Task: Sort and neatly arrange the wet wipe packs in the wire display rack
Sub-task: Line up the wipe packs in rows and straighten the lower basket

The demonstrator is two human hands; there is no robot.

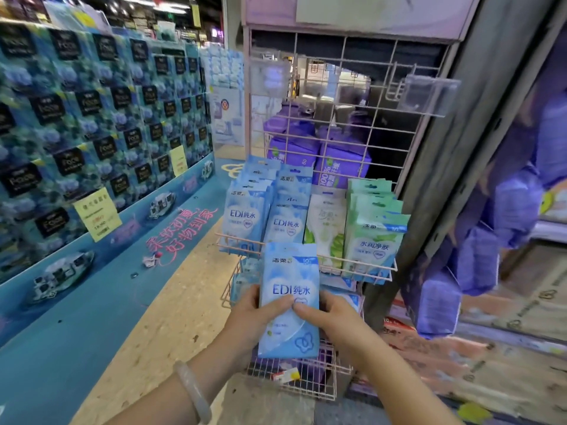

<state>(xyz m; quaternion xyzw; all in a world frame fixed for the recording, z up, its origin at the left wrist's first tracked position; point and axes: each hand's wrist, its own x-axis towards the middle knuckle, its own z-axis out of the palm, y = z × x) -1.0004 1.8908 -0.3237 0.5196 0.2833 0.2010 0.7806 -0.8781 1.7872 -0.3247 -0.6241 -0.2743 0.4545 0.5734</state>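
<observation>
I hold a blue wet wipe pack (290, 280) upright in front of the pink wire rack (334, 96). My left hand (250, 317) grips its left edge, my right hand (331, 314) its right edge, thumbs meeting on the front. In the middle basket (362, 268) just behind stand two rows of blue packs (245, 216), a white pack with green leaves (325, 228) and a row of green packs (374, 237). Purple packs (340, 167) fill the shelf above. A lower basket is mostly hidden by the held pack.
The bottom wire basket (310, 381) holds a small red and yellow item (285, 375). A blue promotional display wall (92, 133) runs along the left. Purple packs (478, 256) hang on the right beside a grey pillar (460, 179). Clear tag holders (428, 93) jut from the rack.
</observation>
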